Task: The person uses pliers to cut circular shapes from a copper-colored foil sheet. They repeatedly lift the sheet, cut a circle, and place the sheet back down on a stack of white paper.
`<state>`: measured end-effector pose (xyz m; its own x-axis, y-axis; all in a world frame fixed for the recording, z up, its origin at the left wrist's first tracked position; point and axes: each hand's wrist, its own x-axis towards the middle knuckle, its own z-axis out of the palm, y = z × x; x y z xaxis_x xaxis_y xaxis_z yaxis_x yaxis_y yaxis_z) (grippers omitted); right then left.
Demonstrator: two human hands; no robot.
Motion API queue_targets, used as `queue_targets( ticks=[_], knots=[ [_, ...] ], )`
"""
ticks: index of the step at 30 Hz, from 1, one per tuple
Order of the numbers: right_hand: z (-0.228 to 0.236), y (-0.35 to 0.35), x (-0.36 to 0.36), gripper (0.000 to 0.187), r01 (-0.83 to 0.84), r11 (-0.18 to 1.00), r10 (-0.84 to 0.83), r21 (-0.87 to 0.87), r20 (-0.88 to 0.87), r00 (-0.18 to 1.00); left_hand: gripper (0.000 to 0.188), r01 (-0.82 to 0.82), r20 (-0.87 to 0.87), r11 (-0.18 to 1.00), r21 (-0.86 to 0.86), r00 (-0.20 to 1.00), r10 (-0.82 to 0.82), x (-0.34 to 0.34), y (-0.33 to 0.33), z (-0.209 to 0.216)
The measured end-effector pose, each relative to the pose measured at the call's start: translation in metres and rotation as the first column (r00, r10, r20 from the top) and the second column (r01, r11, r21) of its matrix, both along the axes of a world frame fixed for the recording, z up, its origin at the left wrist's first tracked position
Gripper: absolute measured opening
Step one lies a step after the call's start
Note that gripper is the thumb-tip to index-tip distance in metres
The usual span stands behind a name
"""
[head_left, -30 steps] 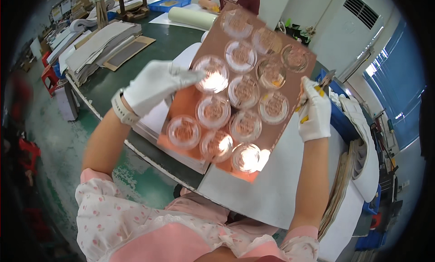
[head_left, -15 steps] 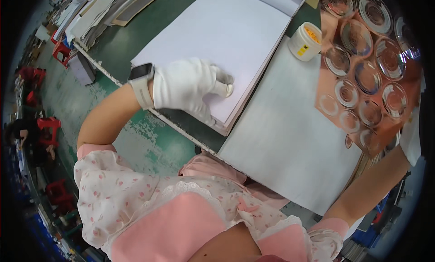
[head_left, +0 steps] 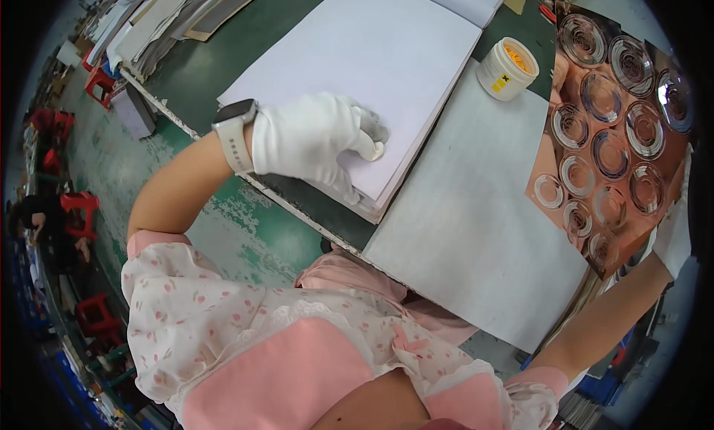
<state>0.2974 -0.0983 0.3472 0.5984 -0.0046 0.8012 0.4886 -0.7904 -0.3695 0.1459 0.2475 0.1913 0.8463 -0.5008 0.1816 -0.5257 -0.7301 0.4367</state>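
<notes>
My left hand (head_left: 309,136), in a white glove, is on the near corner of a stack of white paper sheets (head_left: 357,58). Its fingers curl on the top sheet, while the thumb lies at the stack's near edge. At the far right, my right hand (head_left: 674,225), also gloved, holds up a glossy printed sheet (head_left: 595,159) showing round clear glass shapes on orange-brown. That sheet hides most of the right hand's fingers. Between the two lies a large pale sheet (head_left: 476,207) on the table.
An open white jar (head_left: 508,69) with orange contents stands at the pale sheet's far edge. The dark green table (head_left: 245,47) carries paper piles (head_left: 163,36) at its far left. Red stools (head_left: 79,211) stand on the worn green floor (head_left: 245,222) to the left.
The printed sheet has shifted slightly right and downward and shows flatter to my view. My left hand stays at the paper stack, nearly unmoved.
</notes>
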Motion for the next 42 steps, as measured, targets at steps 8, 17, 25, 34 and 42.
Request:
queue_targets(
  ticks=[8, 17, 25, 34, 42],
  knots=[
    [0.001, -0.003, -0.002, 0.025, -0.059, 0.997, 0.061, 0.056, -0.042, 0.997, 0.028, -0.273, -0.124, 0.959, -0.072, 0.957, 0.263, 0.005, 0.033, 0.015],
    [-0.001, 0.006, -0.005, 0.022, -0.223, 0.953, 0.22, 0.206, 0.037, 0.975, 0.03, -0.527, -0.486, 0.726, -0.442, 0.821, 0.3, -0.004, 0.033, 0.06],
    [0.02, 0.005, 0.013, 0.014, -0.666, 0.65, 0.695, 0.365, 0.068, 0.716, 0.056, -0.039, 0.095, 0.76, -0.648, 0.987, 0.132, 0.085, 0.005, 0.054],
    [-0.025, 0.065, 0.044, 0.014, -0.457, 0.206, 0.796, 0.865, 0.123, 0.592, 0.046, -0.413, -0.261, 0.475, -0.777, 0.898, 0.353, 0.05, -0.025, 0.107],
    [-0.059, 0.092, 0.062, 0.013, -0.324, 0.161, 0.815, 0.932, 0.06, 0.576, 0.041, -0.589, -0.361, 0.54, -0.601, 0.803, 0.474, 0.043, -0.009, 0.108]
  ],
)
